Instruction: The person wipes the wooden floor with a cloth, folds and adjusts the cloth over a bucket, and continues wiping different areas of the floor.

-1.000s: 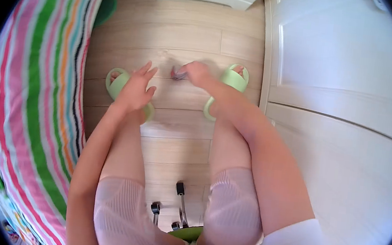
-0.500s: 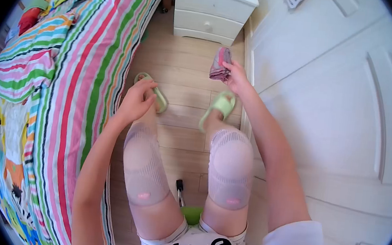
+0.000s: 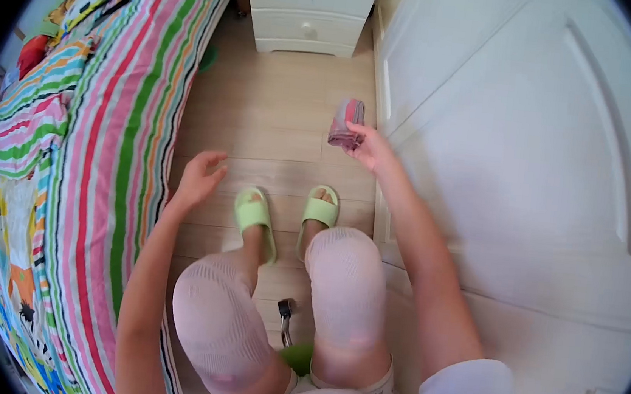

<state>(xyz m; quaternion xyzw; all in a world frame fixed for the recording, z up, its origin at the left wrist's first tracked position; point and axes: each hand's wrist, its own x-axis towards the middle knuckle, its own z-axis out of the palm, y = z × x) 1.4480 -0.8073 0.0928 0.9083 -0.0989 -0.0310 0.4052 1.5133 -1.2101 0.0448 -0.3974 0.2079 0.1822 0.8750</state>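
A small folded cloth bundle point(image 3: 345, 124), grey-purple with a pink stripe, is held up in front of the white doors on the right. The thumb and fingers of my right hand point(image 3: 370, 148) grip its lower right side. My left hand point(image 3: 200, 177) hangs in the air beside the bed, its fingers apart and slightly curled, holding nothing. Between and below the hands are my feet in light green slippers point(image 3: 320, 210), flat on the wooden floor. Pale ribbed sleeves cover both my knees.
A bed with a striped cover point(image 3: 123, 102) runs along the left. At the far end stands a white drawer cabinet point(image 3: 310, 16). White panelled doors point(image 3: 503, 139) line the right side. Below me a caster leg point(image 3: 285, 319) shows beside a green seat edge.
The cloth, near the floor at first, has been lifted and held out by my right hand. My left hand has moved away from my leg toward the bed. My feet have come closer together.
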